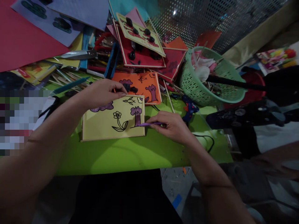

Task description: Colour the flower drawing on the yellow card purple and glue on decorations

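In the head view a yellow picture card [102,126] with thin stick edging lies on the green tabletop. It bears black-outlined drawings of a flower, a bird, a cloud shape and a tree, the last two coloured purple. My left hand [106,91] is closed at the card's top edge, its thumb and fingers on the edging; the fingertips are partly hidden. Closed around a slim purple pen [151,123], my right hand [171,126] is at the card's right side. The pen's tip meets the base of the purple tree trunk. Just behind lies a similar orange card [153,82].
Red and yellow framed cards [142,35] with black lumps are stacked behind. A green basket [187,77] stands at the right, near a dark blue glue gun [190,108] with a cord. Scissors [79,54], a teal pen [71,85] and thin sticks clutter the back left.
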Demonstrator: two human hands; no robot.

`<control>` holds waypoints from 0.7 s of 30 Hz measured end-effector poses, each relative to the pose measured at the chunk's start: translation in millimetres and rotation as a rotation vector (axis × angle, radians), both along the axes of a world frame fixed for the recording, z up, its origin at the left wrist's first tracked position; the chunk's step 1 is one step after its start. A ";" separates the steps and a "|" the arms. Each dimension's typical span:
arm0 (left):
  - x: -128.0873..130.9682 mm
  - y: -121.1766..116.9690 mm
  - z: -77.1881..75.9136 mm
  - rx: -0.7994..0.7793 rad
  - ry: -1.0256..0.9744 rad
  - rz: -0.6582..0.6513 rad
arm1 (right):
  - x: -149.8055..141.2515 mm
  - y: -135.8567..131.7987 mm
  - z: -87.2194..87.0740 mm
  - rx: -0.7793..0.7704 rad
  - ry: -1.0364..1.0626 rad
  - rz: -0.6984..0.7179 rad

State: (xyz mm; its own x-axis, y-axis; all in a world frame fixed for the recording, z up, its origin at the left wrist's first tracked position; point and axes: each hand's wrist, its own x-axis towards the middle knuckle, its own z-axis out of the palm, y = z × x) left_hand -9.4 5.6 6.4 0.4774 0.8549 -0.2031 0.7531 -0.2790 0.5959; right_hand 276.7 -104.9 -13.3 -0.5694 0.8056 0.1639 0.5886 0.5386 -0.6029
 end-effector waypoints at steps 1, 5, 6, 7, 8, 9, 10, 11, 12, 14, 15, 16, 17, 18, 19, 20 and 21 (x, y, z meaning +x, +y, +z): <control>-0.2 0.0 0.3 0.004 0.022 -0.002 | 0.1 0.0 0.2 0.004 0.002 0.000; -1.4 2.1 -1.1 0.022 0.033 -0.016 | -1.3 -0.3 -1.9 0.017 0.014 0.023; -1.6 2.9 -2.1 0.024 0.023 -0.020 | -1.7 -0.4 -2.5 0.020 0.015 0.026; -1.8 3.7 -3.2 0.023 0.020 -0.019 | -1.9 -0.4 -2.8 0.022 0.012 0.027; -2.0 4.5 -4.2 0.016 0.022 -0.015 | -1.7 -0.4 -2.8 0.022 0.008 0.021; -2.3 5.1 -5.2 0.011 0.023 -0.012 | -1.2 -0.4 -2.4 0.021 0.003 0.014; -2.5 5.5 -5.9 0.008 0.023 -0.012 | -0.3 -0.2 -1.6 0.021 0.002 0.008; -2.7 5.8 -6.2 0.006 0.019 -0.013 | 0.7 0.0 -0.5 0.023 0.002 0.002; -2.9 5.8 -6.2 0.012 0.015 -0.012 | 1.8 0.2 0.7 0.025 0.000 -0.003; -3.4 5.4 -5.0 0.027 0.019 -0.009 | 4.0 0.5 3.0 0.029 -0.009 -0.012; -3.6 4.9 -4.1 0.024 0.029 -0.003 | 4.9 0.6 3.9 0.031 -0.015 -0.018; -3.8 4.3 -2.9 0.012 0.045 0.007 | 5.6 0.5 4.6 0.031 -0.020 -0.023; -3.9 3.5 -1.8 -0.007 0.059 0.018 | 6.2 0.4 5.1 0.031 -0.025 -0.027; -3.8 2.6 -0.6 -0.024 0.068 0.026 | 6.6 0.2 5.3 0.032 -0.027 -0.028; -3.6 1.6 0.7 -0.033 0.071 0.032 | 6.8 0.1 5.4 0.033 -0.027 -0.029; -3.1 0.5 2.1 -0.036 0.067 0.035 | 6.9 -0.1 5.3 0.034 -0.028 -0.029; -2.5 -0.8 3.7 -0.035 0.059 0.038 | 6.7 -0.2 5.1 0.032 -0.028 -0.029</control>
State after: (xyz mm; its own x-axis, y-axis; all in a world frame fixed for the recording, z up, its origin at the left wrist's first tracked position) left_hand -11.9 4.8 10.1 0.4307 0.8642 -0.2602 0.7970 -0.2289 0.5589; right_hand 283.4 -105.1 -8.1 -0.5504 0.8167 0.1736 0.6211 0.5394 -0.5686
